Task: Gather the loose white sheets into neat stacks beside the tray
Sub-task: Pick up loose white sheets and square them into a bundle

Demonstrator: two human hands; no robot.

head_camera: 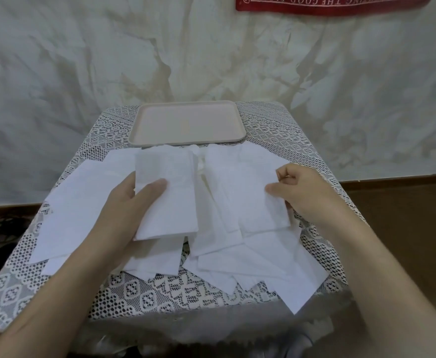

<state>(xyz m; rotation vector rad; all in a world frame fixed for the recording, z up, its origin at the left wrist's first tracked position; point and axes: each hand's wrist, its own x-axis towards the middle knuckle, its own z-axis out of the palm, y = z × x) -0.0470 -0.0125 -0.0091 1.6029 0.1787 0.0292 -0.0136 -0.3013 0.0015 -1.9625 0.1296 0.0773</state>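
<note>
Gripping a small stack of white sheets (167, 202), the left hand (131, 200) sits at 9 o'clock from the table centre. Its thumb lies across the top sheet; the fingers are hidden beneath the stack. The stack's long edges are roughly aligned and its far edge stops just short of the tray (139, 125). The right hand (302, 187), at 3 o'clock, pinches the right edge of a single sheet (250, 202) between thumb and curled fingers. The tray lies at 12 o'clock, its near rim touching or slightly overlapped by the farthest sheets; which cannot be told. The loose sheets (237, 259) overlap at mixed angles from 8 o'clock round to 4 o'clock. One corner overhangs the near edge of the table (103, 316) at 5 o'clock, and the leftmost sheet reaches the edge at 9 o'clock. Bare lace cloth (139, 293) shows at 6 to 7 o'clock and on both sides of the tray, at 10 and 2 o'clock.
</note>
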